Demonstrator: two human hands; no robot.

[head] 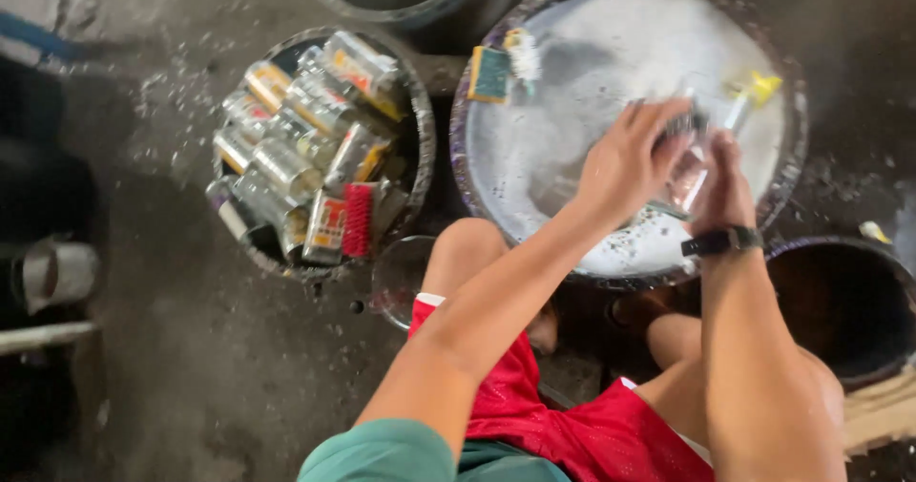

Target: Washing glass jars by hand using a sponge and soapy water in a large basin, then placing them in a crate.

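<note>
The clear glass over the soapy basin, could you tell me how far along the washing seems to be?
Done: nothing clearly; no washed pile shows. In hand: the left hand and right hand both hold a clear glass over the foamy water in the wide basin; whether it is clean is unclear. Left: the neighbouring tub is heaped with containers, and a red brush lies unused there.
</note>
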